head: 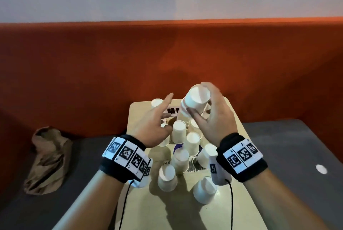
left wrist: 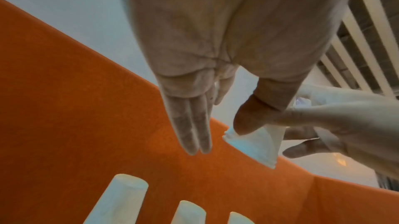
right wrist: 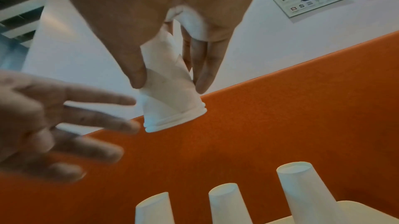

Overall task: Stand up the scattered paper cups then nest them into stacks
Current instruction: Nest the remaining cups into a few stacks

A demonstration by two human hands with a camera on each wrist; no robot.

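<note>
My right hand (head: 213, 116) holds a short nested stack (head: 193, 103) up off the table (head: 232, 211): thumb on the near side, fingers (right wrist: 207, 63) on the far side, pinching the wall approx. midway, base up by my palm. Its long axis is tilted, closed base toward me and up, rims (right wrist: 175, 120) pointing down and away toward the orange backrest (head: 92, 72). Right wrist view shows 2, maybe 3 rim lines at the mouth; blur makes the exact no. hard to call. My left hand (head: 154, 124) is free, fingers straight and spread, just left of the stack, tips near it but not touching, holding nothing. Below, single cups (head: 179, 131) stand upside down on the table, bases up; I count approx. 8 in the head view, w/ some hidden behind my hands. One crumpled brown paper bag (head: 46, 159) lies on the grey seat (head: 297, 146), well left of the table.
</note>
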